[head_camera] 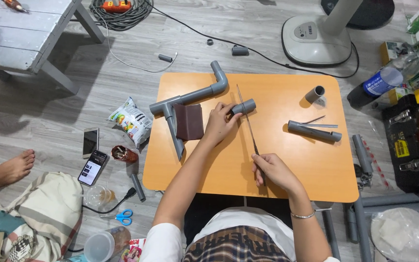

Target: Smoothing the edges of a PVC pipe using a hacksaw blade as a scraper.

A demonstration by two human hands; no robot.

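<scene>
Pipe piece (245, 106) lies at frame centre on the bench (292, 160), clamped by the left hand (220, 122), while the right hand (272, 170) grips a saw blade (247, 119) laid across it.

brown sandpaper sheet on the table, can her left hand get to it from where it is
Probably yes: the left hand holds a short grey pipe piece right beside the brown sandpaper sheet, with nothing between them, though it would have to let go first.

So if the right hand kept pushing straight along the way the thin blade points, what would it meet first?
Most likely the short grey pipe piece that the left hand pins to the orange table. The right hand aims the blade right across it.
</scene>
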